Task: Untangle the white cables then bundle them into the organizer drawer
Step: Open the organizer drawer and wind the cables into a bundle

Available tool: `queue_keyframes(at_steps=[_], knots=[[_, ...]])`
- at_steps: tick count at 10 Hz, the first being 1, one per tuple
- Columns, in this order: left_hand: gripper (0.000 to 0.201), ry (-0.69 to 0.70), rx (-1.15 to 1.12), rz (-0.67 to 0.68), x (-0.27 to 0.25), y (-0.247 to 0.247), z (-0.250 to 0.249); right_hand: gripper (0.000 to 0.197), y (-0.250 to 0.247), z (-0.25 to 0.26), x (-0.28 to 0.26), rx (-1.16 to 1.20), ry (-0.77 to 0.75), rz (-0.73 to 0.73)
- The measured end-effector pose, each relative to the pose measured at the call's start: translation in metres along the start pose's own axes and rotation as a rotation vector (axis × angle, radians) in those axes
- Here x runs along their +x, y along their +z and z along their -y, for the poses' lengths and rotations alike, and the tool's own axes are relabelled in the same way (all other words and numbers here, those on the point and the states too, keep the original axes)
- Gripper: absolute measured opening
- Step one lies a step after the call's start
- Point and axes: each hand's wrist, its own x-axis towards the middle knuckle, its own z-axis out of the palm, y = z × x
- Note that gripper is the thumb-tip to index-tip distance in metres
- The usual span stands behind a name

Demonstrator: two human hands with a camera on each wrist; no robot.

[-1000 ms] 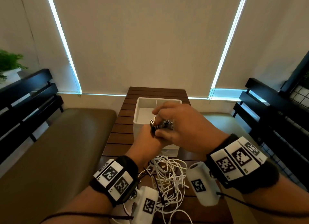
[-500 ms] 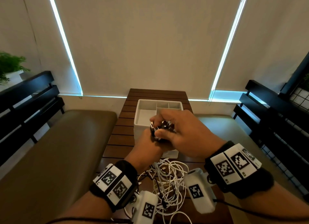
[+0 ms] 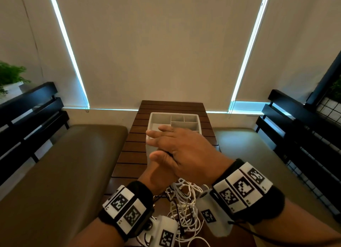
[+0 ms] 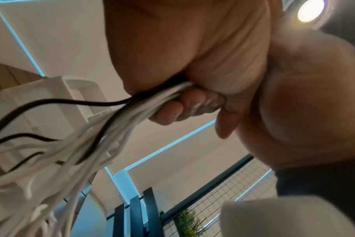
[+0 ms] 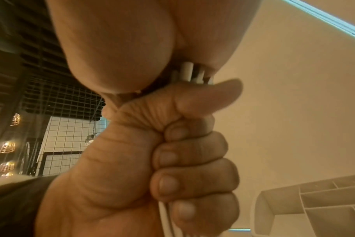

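A tangle of white cables [image 3: 184, 197], with a thin black one among them, lies on the near end of the table and runs up into my left hand [image 3: 158, 173]. That hand makes a fist round the gathered strands [image 4: 116, 121]. White plug ends [image 5: 191, 72] stick out of the top of the fist [image 5: 172, 160]. My right hand [image 3: 156, 145] lies flat over them with straight fingers, its palm [image 5: 121, 48] pressing on the plugs. The white organizer drawer [image 3: 156, 115], with several divided compartments, stands just beyond both hands.
The slatted wooden table [image 3: 132, 149] is narrow and runs away from me. A padded olive bench [image 3: 64, 163] lies to the left and another seat to the right. Black slatted backrests [image 3: 27, 117] flank both sides.
My right hand's fingers, curled over the plug ends before, have straightened, and the palm now lies flat on top of the left fist. The left hand keeps its grip.
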Motion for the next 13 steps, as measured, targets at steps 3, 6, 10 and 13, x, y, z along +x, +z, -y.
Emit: queue_keyframes(at_steps=[3,6,10,13], knots=[[0.041,0.201,0.01,-0.044,0.014,-0.019,-0.001,0.101,-0.002,-0.029,-0.025,0.328,0.098,-0.033],[0.019,0.241,0.085,0.004,0.017,-0.018,0.001,0.087,0.015,-0.026,-0.029,0.483,0.083,-0.159],[0.022,0.25,0.183,0.056,0.018,-0.016,0.003,0.065,0.016,-0.017,-0.009,0.21,0.09,-0.173],[0.022,0.178,-0.082,0.084,0.016,-0.011,0.016,0.068,0.022,-0.014,-0.014,0.392,-0.03,-0.3]])
